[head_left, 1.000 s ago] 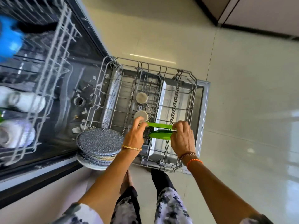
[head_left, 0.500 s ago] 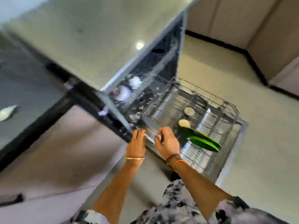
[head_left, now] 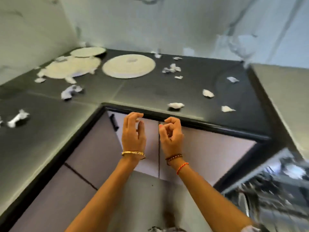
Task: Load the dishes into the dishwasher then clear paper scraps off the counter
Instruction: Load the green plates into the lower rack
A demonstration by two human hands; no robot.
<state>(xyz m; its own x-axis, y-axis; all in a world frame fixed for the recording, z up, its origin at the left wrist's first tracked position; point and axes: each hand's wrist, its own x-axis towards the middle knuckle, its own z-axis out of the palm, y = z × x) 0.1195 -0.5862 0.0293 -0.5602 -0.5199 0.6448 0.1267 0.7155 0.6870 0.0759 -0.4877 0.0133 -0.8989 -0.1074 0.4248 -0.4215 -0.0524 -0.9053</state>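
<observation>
A dark L-shaped counter [head_left: 150,91] fills the view. Three pale round plates lie on it at the back: a large one [head_left: 128,66] in the middle, another [head_left: 71,67] to its left, and a smaller one [head_left: 87,51] behind that. Several crumpled white paper scraps are scattered about, among them scraps near the front edge [head_left: 175,105], at mid left [head_left: 71,92] and at far left [head_left: 17,118]. My left hand [head_left: 133,131] and my right hand [head_left: 171,134] hover just below the counter's front edge, fingers loosely curled, holding nothing. The open dishwasher [head_left: 274,186] shows blurred at the lower right.
Pale cabinet doors [head_left: 143,148] with a black handle [head_left: 114,122] stand under the counter in front of me. A marbled wall [head_left: 167,25] backs the counter. A grey side panel [head_left: 284,97] rises at the right.
My view has swung from the dishwasher rack up to the counter. Both hands let go of the green plates, which stay in the lower rack, and have risen empty toward the counter edge.
</observation>
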